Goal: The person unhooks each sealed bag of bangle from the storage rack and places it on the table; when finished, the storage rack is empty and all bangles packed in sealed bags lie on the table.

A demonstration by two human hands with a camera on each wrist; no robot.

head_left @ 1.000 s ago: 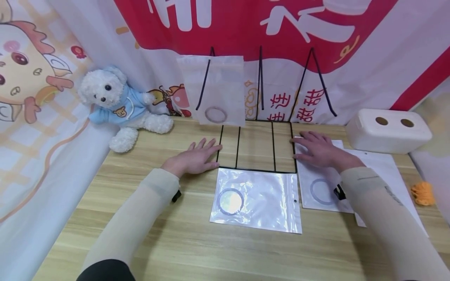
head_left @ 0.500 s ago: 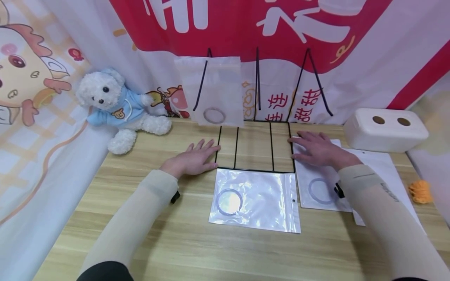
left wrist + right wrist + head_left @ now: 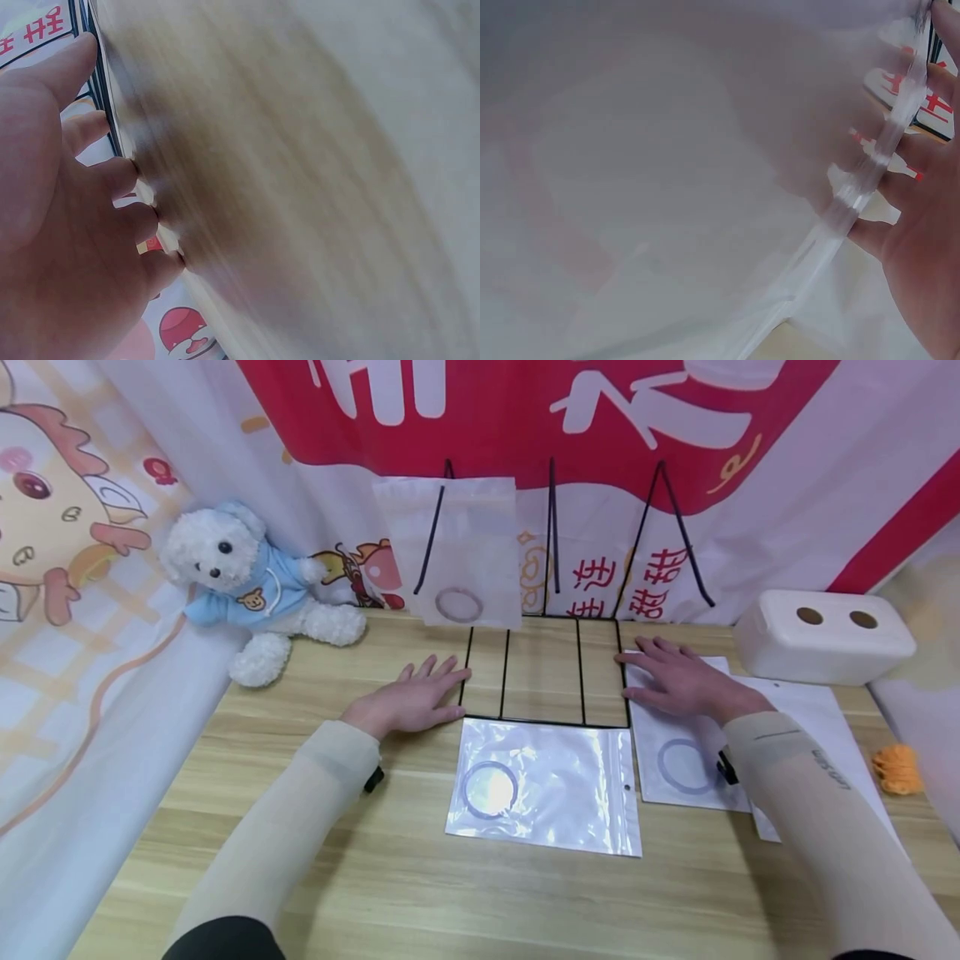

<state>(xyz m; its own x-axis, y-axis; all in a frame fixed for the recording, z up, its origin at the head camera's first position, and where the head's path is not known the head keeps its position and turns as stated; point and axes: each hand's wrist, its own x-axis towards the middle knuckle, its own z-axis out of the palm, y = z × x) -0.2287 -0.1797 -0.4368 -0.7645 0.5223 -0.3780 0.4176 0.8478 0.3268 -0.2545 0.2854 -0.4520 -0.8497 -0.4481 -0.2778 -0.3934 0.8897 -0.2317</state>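
Observation:
A black wire rack stands on the table against the curtain, with several prongs slanting forward. From its left prong hangs a translucent white zip bag with a ring mark. My left hand rests spread on the wood, its thumb and index tips at the rack's left side. Opposite, my right hand lies with fingers spread on a white zip bag, fingertips at the rack's right side. A shiny zip bag lies flat in front of the rack. In the right wrist view the fingers touch the bag's edge.
Another white bag lies partly under the right-hand one. A white box with two round holes stands at the back right, and an orange bundle sits near the right edge. A plush bear leans at the back left.

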